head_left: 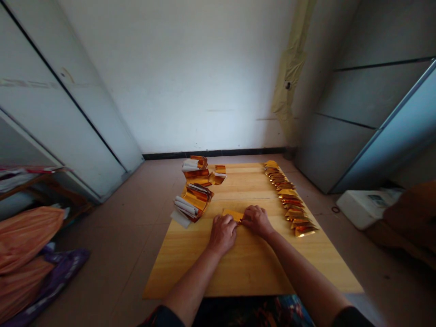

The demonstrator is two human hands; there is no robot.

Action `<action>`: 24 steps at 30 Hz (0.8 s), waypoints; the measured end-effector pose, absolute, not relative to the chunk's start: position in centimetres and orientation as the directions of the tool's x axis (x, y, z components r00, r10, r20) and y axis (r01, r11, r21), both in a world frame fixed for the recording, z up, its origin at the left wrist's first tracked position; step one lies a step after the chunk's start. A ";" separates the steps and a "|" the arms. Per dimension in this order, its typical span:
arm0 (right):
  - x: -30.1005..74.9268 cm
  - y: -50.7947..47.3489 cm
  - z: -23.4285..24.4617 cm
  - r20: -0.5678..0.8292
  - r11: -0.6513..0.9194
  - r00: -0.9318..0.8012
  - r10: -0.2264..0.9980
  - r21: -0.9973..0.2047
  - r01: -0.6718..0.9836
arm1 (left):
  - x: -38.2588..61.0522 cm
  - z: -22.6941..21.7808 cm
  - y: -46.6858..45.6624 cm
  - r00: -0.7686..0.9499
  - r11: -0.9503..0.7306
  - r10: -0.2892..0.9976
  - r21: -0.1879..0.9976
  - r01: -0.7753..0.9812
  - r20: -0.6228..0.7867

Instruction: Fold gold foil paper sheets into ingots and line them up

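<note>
A gold foil paper sheet [232, 214] lies on the wooden table [252, 268] near its middle. My left hand [222, 234] rests on the sheet's near left edge with its fingers curled down. Close beside it, my right hand [256, 220] pinches the sheet's right part, fingers closed. The two hands almost touch. A curved stack of gold and white sheets [192, 202] sits to the left of my hands. Down the table's right side runs a row of several folded gold pieces [289, 200].
More gold sheets [197, 170] lie at the table's far left. Orange and purple bags [30, 254] sit on the floor at left. On the right floor stands a white box [366, 206]. White cabinets flank both sides, with a wall behind.
</note>
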State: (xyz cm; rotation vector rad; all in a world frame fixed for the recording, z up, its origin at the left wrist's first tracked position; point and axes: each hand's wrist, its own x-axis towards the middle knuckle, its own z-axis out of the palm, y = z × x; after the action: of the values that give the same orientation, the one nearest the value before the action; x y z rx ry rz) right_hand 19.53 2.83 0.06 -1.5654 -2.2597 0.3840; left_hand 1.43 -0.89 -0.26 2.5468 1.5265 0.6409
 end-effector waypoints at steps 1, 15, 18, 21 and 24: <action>19.5 2.9 0.1 0.137 0.344 -0.316 0.939 -0.418 0.841 | 1.4 -0.2 -0.9 0.414 -0.497 0.859 0.295 0.816 0.300; 19.3 3.5 0.2 0.087 0.312 -0.302 0.949 -0.389 0.867 | 1.0 -0.4 -1.4 0.465 -0.539 0.830 0.226 0.812 0.307; 19.4 3.5 0.2 0.092 0.299 -0.288 0.953 -0.418 0.858 | 1.0 -0.3 -1.5 0.456 -0.532 0.832 0.217 0.819 0.317; 19.7 3.6 0.1 0.097 0.284 -0.271 0.958 -0.462 0.840 | 1.1 -0.2 -1.6 0.444 -0.519 0.839 0.217 0.827 0.315; 20.1 3.9 0.0 0.097 0.287 -0.277 0.956 -0.502 0.816 | 1.2 0.0 -1.6 0.437 -0.508 0.847 0.218 0.834 0.303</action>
State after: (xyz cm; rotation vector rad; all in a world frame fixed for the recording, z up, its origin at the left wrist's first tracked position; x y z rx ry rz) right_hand 20.10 3.91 -0.03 -1.5953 -2.1832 0.5065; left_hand 1.20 -1.62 -0.02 2.6325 1.5406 0.5880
